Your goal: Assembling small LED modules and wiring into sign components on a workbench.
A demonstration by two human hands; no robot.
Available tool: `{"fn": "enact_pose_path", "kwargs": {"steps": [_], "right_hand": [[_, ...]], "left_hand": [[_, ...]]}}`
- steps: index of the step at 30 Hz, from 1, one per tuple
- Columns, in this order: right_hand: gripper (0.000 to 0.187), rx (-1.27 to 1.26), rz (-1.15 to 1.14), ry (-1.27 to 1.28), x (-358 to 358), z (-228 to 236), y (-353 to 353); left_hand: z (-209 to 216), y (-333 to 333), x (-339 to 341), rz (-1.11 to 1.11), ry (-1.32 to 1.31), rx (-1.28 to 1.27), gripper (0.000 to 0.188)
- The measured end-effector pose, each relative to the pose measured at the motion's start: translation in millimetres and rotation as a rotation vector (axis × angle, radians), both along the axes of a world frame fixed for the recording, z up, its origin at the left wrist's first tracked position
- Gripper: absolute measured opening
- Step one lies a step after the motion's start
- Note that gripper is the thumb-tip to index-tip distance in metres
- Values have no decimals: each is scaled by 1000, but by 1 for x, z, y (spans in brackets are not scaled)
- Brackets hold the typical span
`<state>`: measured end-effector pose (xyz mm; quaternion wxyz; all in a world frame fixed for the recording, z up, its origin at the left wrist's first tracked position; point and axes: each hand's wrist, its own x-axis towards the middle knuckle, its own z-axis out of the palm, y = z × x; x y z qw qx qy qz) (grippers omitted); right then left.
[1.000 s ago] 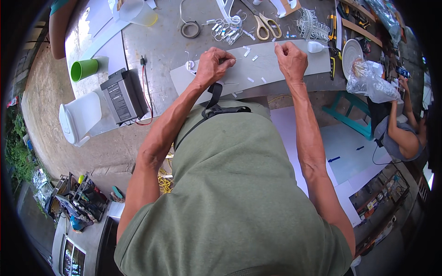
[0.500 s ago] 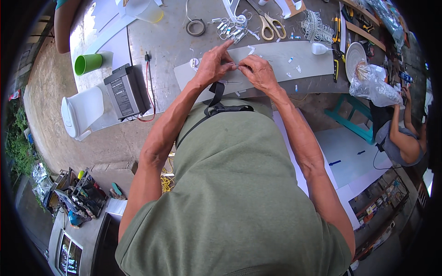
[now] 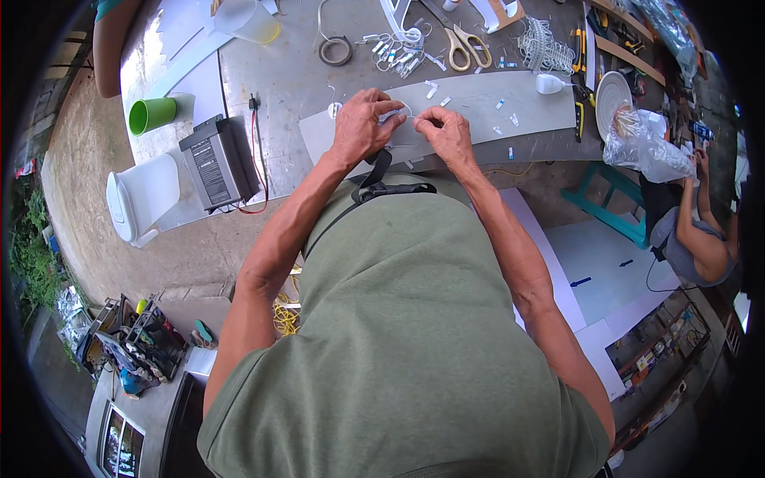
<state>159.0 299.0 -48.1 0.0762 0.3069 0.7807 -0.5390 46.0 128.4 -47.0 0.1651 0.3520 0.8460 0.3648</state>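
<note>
Over a pale grey sheet (image 3: 534,111) at the bench edge, my hands work close together on a thin white string (image 3: 409,107). My left hand (image 3: 365,126) is closed, thumb and fingertips pinching the string. Facing it, my right hand (image 3: 448,137) pinches the string's other side between thumb and forefinger. A small curve of string rises between them. Partly behind my left hand sits a small white spool (image 3: 335,110). Little white and blue pieces (image 3: 500,103) are scattered on the sheet to the right.
Beyond my hands lie a tape roll (image 3: 335,51), a cluster of wired small pieces (image 3: 398,54), scissors (image 3: 462,48) and a coiled white strand (image 3: 547,46). A white bottle (image 3: 550,84) stands right. Leftward are a black charger (image 3: 215,163) and green cup (image 3: 151,115). Another person (image 3: 697,239) works at far right.
My hands have drawn slightly apart, the right one shifting downward. A curve of string now shows between them, and my left fingers are more curled.
</note>
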Motion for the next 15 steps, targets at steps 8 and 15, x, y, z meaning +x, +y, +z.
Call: {"fn": "enact_pose_path", "kwargs": {"steps": [8, 15], "right_hand": [[22, 64, 102, 20, -2, 10, -4], [25, 210, 184, 332, -24, 16, 11]], "left_hand": [[-10, 12, -18, -80, -522, 77, 26], [-15, 6, -47, -98, -631, 112, 22]]}}
